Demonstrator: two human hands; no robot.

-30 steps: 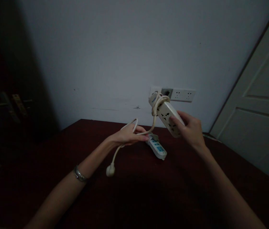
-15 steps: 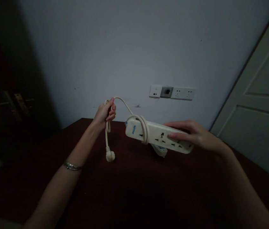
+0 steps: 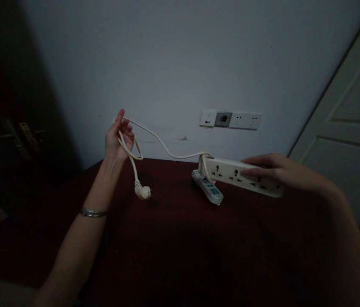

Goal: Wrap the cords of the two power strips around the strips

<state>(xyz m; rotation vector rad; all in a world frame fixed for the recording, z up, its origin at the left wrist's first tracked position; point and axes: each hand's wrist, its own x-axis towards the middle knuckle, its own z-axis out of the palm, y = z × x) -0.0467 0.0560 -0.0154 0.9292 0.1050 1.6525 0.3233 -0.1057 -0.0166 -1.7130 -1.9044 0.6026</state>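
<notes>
The right grip (image 3: 274, 168) holds a white power strip (image 3: 226, 171); the left grip (image 3: 116, 138) holds its looped cord (image 3: 163, 145), the plug (image 3: 143, 191) hanging below.

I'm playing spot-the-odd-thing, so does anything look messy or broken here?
Yes: the wall has a dark mark, below and left of the sockets. It stands out against the paler wall; I can't tell if it's dirt or damage. The held strip shows no clear damage.

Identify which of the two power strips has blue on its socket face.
The table strip, lying on the dark red table. The other strip, held in the right hand, has a white face with dark holes.
</notes>
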